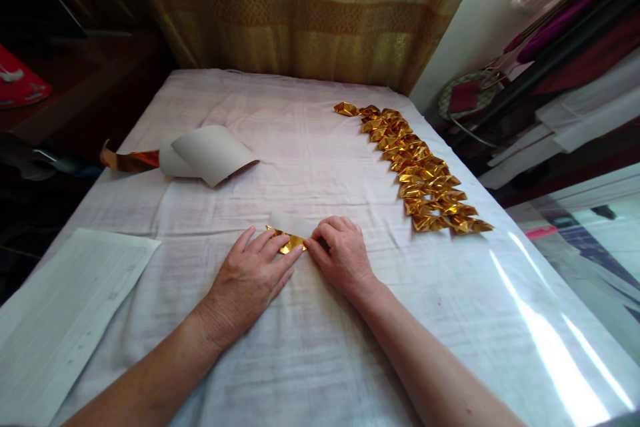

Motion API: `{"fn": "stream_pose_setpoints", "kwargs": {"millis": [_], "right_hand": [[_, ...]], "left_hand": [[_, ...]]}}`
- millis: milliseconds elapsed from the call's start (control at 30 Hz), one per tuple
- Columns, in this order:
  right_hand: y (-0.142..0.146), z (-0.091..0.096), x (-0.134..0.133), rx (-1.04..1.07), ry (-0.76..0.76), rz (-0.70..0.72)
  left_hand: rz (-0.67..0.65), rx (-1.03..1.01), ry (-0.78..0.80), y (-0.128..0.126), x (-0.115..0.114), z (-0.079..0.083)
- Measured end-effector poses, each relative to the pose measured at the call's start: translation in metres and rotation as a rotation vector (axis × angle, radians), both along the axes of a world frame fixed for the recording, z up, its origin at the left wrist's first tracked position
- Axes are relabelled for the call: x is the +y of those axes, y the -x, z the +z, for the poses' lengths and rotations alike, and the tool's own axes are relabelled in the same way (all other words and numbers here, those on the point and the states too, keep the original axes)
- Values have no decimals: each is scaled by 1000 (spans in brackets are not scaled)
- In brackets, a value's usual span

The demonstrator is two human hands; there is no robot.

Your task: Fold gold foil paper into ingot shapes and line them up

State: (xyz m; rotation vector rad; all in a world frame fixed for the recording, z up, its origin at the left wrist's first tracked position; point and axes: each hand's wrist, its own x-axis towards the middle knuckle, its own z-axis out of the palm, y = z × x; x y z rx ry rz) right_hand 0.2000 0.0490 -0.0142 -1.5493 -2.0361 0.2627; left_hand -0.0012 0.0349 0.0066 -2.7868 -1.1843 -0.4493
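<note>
A small strip of gold foil paper [293, 222] lies in front of me, its pale back showing at the far side and its shiny gold side folded over at the near side. My left hand [247, 280] rests on it with spread, flat fingers, the fingertips pressing on the gold fold. At the strip's right end, my right hand [345, 255] has thumb and fingers pinched on the edge. The fingers partly cover the fold.
Folded gold foil pieces [420, 167] stand in rows at the right. A loosely curled foil sheet [215, 150], pale side out, lies at the back left. A pale paper stack [75, 307] is at the left on the white cloth [300, 360]. A curtain [310, 13] hangs behind.
</note>
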Motion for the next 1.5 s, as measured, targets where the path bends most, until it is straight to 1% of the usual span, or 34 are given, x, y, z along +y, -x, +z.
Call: {"fn": "stream_pose_setpoints", "kwargs": {"millis": [333, 567, 667, 800, 933, 1133, 1267, 1433, 1500], "right_hand": [[2, 1, -1, -3, 44, -11], [-1, -4, 0, 77, 46, 33], [-1, -5, 1, 67, 35, 23], [2, -3, -1, 31, 32, 14], [5, 0, -2, -26, 41, -8], [4, 0, -1, -25, 47, -8], [5, 1, -3, -55, 15, 21], [10, 1, -6, -201, -85, 71], [10, 1, -7, -245, -115, 74]], "left_hand": [[20, 32, 31, -4, -2, 2], [16, 32, 32, -3, -1, 3], [23, 30, 38, -3, -1, 3], [30, 33, 35, -5, -2, 5], [-8, 43, 21, -2, 0, 7], [-108, 33, 78, 12, 6, 8], [-116, 20, 119, 16, 9, 7], [-150, -27, 122, 17, 14, 7], [-132, -77, 125, 19, 17, 5]]}}
